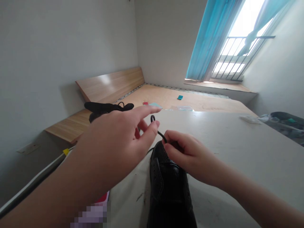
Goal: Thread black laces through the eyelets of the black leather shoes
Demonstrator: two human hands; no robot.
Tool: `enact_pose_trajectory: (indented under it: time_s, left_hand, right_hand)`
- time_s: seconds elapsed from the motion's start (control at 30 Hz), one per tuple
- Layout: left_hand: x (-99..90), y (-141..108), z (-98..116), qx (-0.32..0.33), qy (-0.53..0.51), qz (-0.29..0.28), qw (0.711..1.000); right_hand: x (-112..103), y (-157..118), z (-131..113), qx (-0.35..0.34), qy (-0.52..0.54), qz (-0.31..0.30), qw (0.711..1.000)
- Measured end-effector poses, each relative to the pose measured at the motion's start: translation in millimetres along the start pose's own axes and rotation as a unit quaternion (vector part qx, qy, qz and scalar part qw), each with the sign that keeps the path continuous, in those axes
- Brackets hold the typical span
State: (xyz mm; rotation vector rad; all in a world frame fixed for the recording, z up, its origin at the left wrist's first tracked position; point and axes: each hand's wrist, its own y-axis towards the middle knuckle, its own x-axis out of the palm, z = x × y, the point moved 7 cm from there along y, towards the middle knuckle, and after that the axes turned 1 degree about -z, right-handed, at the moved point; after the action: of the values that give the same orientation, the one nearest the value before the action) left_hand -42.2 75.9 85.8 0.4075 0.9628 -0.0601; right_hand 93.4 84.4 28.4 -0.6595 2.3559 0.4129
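A black leather shoe [168,180] stands on the white table, toe pointing away from me, with bare eyelets on its left flap. My right hand [184,150] is closed just above the toe, pinching a black shoelace [161,135] between thumb and fingers. From that pinch the lace runs up and left, bending into a small loop by my left thumb. My left hand [125,133] hovers left of the toe, index finger stretched out and thumb apart from it. The lace passes behind the left thumb tip; whether it touches is hidden. Another thin strand shows left of the toe.
The white table [213,142] carries a dark object [106,107] behind my left hand. Beyond lies a wooden bed base [209,99] with a teal piece [180,97] on it. A dark bin-like container [287,125] stands at the right. A blue curtain [209,38] hangs by the window.
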Motion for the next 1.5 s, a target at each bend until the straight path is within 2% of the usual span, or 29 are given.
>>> enact_pose_trajectory:
  time_s: [0.07, 0.17, 0.23, 0.33, 0.43, 0.67, 0.93, 1.0, 1.07, 1.2, 1.33, 1.5]
  left_hand:
    - [-1.4, 0.4, 6.6, 0.062, 0.123, 0.008, 0.99]
    - [17.4, -3.9, 19.3, 0.187, 0.151, -0.052, 0.969]
    - [29.9, -7.2, 20.3, 0.217, 0.167, -0.082, 0.958]
    - [43.8, -9.2, 14.2, 0.2, 0.192, -0.128, 0.952]
    - [50.4, -9.9, 8.6, 0.169, 0.187, -0.178, 0.951]
    - [46.2, -5.7, 7.6, 0.15, 0.183, -0.175, 0.956]
    - [44.6, -8.0, -6.6, 0.098, 0.088, -0.225, 0.965]
    - [39.1, -6.9, -9.8, 0.078, 0.096, -0.219, 0.968]
    - [34.9, -5.7, -14.6, 0.049, 0.119, -0.213, 0.968]
    - [37.1, -8.5, -22.0, 0.031, 0.156, -0.227, 0.961]
    - [45.5, -12.1, -20.5, 0.045, 0.172, -0.239, 0.955]
    - [52.9, -13.3, -10.2, 0.057, 0.177, -0.262, 0.947]
  right_hand:
    - [3.0, -0.3, -4.5, -0.032, -0.121, -0.004, 0.992]
    - [10.7, -1.6, -11.1, -0.094, -0.26, -0.01, 0.961]
    - [14.2, -2.7, -13.1, -0.118, -0.321, -0.013, 0.94]
    - [15.1, -4.1, -14.8, -0.13, -0.374, -0.016, 0.918]
    - [13.7, -5.3, -16.1, -0.135, -0.371, -0.016, 0.919]
    - [13.3, -5.9, -13.2, -0.159, -0.362, 0.0, 0.918]
    - [17.4, -11.8, -23.0, -0.235, -0.401, 0.028, 0.885]
    - [14.3, -11.5, -23.5, -0.225, -0.389, 0.034, 0.893]
    - [9.9, -9.8, -20.5, -0.193, -0.357, 0.025, 0.914]
    - [6.5, -6.6, -10.4, -0.115, -0.293, -0.035, 0.949]
    - [9.8, -6.4, -1.8, -0.05, -0.265, -0.095, 0.958]
    - [12.8, -6.7, 1.1, -0.02, -0.253, -0.116, 0.96]
